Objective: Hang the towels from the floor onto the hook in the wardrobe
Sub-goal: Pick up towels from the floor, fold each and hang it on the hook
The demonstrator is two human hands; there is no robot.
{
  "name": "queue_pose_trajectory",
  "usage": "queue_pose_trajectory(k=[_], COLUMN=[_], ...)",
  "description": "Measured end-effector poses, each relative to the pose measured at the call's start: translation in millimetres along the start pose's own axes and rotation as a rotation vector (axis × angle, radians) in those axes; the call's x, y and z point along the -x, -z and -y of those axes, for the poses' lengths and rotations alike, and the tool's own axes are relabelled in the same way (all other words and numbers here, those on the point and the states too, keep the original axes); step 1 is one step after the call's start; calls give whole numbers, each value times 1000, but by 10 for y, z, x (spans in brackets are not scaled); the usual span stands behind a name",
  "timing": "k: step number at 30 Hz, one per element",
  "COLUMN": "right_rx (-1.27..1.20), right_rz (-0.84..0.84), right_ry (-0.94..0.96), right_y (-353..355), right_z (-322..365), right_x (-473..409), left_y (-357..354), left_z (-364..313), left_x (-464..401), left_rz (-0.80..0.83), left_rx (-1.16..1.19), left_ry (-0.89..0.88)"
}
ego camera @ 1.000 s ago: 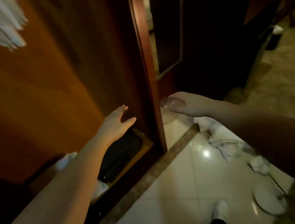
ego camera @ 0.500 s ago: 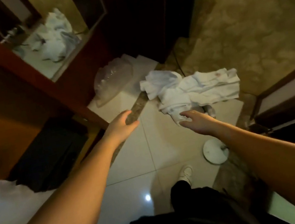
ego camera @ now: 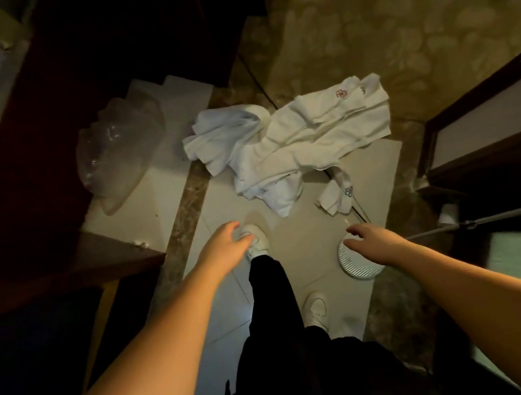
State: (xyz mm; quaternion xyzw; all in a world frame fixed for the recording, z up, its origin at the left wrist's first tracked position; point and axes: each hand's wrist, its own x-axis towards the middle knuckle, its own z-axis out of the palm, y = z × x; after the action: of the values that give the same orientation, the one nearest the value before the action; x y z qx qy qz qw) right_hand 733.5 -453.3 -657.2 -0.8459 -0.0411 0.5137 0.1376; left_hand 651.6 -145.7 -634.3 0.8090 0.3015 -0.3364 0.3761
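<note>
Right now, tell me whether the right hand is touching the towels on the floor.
Apart. In the head view the right hand hangs open over a round white disc, and bare tile shows between its fingertips and the nearest strip of the towels.

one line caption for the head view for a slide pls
Both hands, left and right, reach empty toward the white towels heaped on the tiled floor.

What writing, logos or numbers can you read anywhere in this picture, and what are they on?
No readable words or numbers.
Towels: a small reddish emblem near the far corner, too blurred to read.
Small strip of cloth: a dark blue mark, too small to read.
</note>
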Motion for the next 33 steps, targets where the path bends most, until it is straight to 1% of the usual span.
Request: queue_pose_trajectory(k=[4, 7, 11, 16, 20, 23, 27, 29, 30, 33], right_rx=[-29, -44, -96, -196, -368, -625, -938, -1116, -1165, -1167], right_rz=[3, 57, 130, 124, 157, 187, 139, 77, 44, 8], right_ry=[-41, -55, -42, -62, -96, -165, -268, -322, -343, -358], right_y=[71, 52, 13, -165, -507, -803, -1147, -1246, -1273, -1293], right_z=[-32, 44, 255, 578, 746, 898, 1071, 1090, 1079, 1061], right_x=[-708, -1332, -2289, -3444, -4252, -4735, -5158, -5318, -5383, -5480], left_y=[-98, -198, -295, -429, -642, -895, -1256, -1373, -1414, -1510], left_z=[-68, 4, 196, 577, 934, 1119, 1142, 1093, 1072, 1071], left_x=[-848, -1576, -2597, -3738, -4474, -4854, -5189, -5301, -5335, -5379], left_rz=[57, 100, 156, 189, 191, 177, 161, 160, 148, 42], left_rx=[-3, -9, -27, -58, -102, -84, -149, -187, -190, -206], left_ry=[20, 50, 91, 119, 156, 149, 11, -62, -89, -100])
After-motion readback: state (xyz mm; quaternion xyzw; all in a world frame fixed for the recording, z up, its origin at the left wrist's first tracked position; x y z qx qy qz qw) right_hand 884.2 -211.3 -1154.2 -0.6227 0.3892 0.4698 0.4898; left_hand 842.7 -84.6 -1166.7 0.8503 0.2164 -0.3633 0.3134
